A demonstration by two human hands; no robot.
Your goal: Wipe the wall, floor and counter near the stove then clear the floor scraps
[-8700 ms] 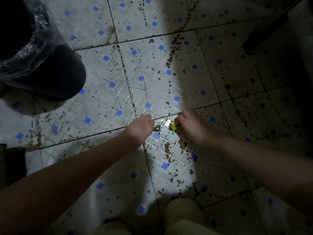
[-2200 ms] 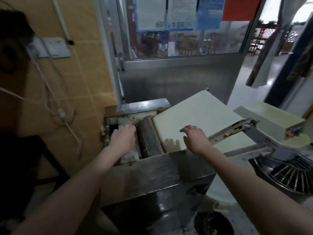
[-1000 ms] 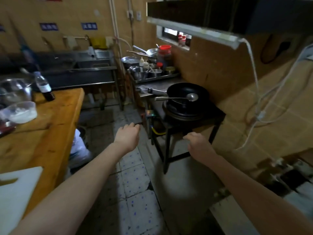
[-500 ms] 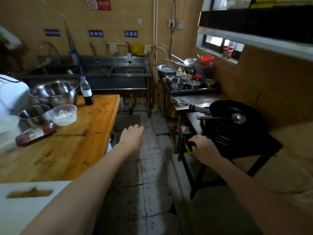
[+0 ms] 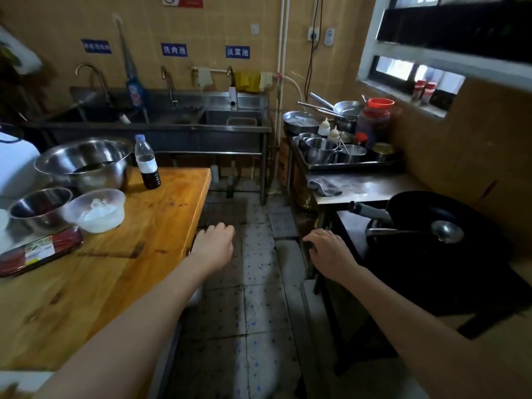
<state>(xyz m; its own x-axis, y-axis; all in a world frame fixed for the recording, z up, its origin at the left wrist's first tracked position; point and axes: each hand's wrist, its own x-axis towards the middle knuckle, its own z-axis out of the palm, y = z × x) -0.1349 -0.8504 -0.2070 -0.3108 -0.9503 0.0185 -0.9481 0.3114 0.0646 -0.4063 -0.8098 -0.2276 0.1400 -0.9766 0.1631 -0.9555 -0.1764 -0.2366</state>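
Two empty hands: left hand (image 5: 214, 246) left of the stove (image 5: 431, 283), loosely curled; right hand (image 5: 331, 251) at the stove's near corner, curled, nothing visibly held. Likely fetching a wiper. Grey cloth (image 5: 325, 187) on the counter (image 5: 380, 185) beyond the stove: reach, pinch, lift.

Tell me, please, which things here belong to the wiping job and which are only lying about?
For the job: grey cloth, steel counter, tiled floor, tan wall.

Lying about: wok, ladle, large steel bowl, plastic bowl, dark bottle, red packet.
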